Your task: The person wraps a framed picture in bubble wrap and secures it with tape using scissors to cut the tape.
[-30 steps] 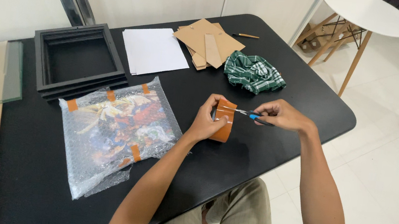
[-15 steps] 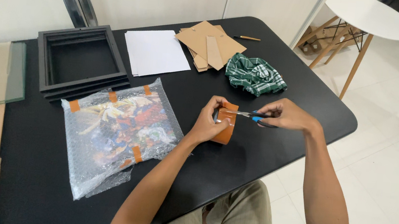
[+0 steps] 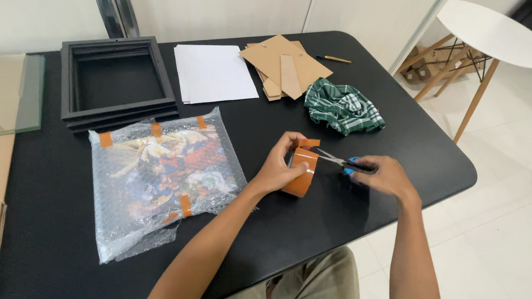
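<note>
At the frame's centre, your left hand [image 3: 277, 167] grips the brown tape roll [image 3: 301, 172] while your right hand [image 3: 383, 175] closes on blue-handled scissors [image 3: 337, 160]. Left of them lies a bubble-wrapped picture [image 3: 160, 174], brown tape tabs sealing it.

One tape roll [image 3: 300, 173], one scissors [image 3: 338, 161], one bubble-wrapped picture [image 3: 163, 171], one green cloth [image 3: 344, 108], one pencil [image 3: 334, 59].

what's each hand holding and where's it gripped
Left hand grips the tape roll around its outer side, thumb on the face. Right hand holds the scissors by their blue handles.
</note>
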